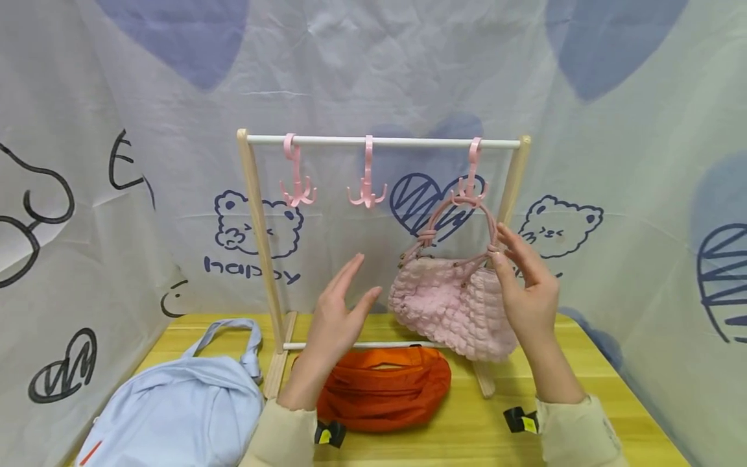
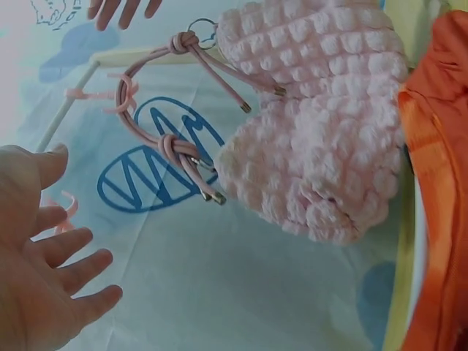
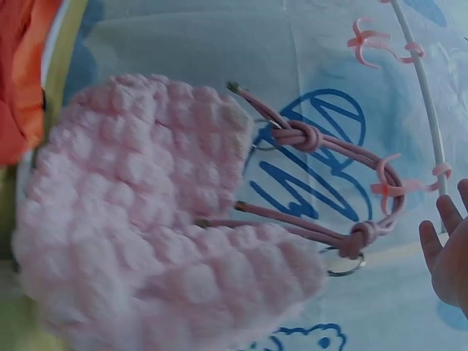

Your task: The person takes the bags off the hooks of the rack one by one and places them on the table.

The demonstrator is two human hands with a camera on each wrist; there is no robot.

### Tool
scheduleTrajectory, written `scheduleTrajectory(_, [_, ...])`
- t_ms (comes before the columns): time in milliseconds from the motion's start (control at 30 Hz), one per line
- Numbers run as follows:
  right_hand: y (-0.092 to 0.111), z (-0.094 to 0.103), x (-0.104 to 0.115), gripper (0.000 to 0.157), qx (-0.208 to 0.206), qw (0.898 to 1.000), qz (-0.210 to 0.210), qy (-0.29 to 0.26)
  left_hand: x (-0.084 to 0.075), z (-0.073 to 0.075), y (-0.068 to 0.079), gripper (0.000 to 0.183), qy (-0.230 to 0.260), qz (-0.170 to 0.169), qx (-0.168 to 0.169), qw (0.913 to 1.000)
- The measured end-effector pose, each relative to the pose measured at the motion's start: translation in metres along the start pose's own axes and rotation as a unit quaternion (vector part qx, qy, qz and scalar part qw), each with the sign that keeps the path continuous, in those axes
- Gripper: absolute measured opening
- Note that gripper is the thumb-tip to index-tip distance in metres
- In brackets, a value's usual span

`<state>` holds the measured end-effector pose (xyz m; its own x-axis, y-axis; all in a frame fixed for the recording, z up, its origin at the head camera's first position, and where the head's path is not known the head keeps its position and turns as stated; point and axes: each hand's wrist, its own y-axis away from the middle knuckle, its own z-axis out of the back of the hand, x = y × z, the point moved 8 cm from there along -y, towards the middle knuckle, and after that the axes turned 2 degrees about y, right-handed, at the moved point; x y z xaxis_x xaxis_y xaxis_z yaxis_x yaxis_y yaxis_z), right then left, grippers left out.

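A pink puffy handbag hangs by its knotted cord handle from the right pink hook on the rack. Just beside the handle's right side is my right hand, its fingers extended and holding nothing; in the right wrist view that hand stands apart from the bag. My left hand is raised to the left of the bag, fingers spread. The left wrist view shows its bare palm away from the handbag.
Two more pink hooks hang along the white bar of the wooden-sided rack. An orange waist bag lies on the table below. At the left lies a light blue backpack. Patterned cloth surrounds the table.
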<state>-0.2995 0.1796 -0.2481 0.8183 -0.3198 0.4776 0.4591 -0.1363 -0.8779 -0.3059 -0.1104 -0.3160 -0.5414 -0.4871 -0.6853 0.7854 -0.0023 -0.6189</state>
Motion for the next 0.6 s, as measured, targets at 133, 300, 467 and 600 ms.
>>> scheduleTrajectory(133, [-0.021,0.001,0.016,0.040,-0.003,1.000,0.017,0.017,-0.010,-0.007,-0.015,0.064,0.018,-0.028,0.002,0.9994])
scheduleTrajectory(300, [-0.048,0.005,0.002,0.043,-0.010,0.998,0.043,0.043,-0.025,-0.017,-0.031,0.063,0.042,-0.059,0.010,0.9973])
scheduleTrajectory(467, [-0.075,0.005,-0.004,0.042,0.006,0.996,0.066,0.066,-0.035,-0.028,-0.043,0.062,0.045,-0.069,0.019,0.9964])
scheduleTrajectory(600, [-0.093,0.005,-0.008,0.042,0.026,0.991,0.085,0.098,-0.037,-0.034,-0.052,0.062,0.037,-0.068,0.028,0.9966])
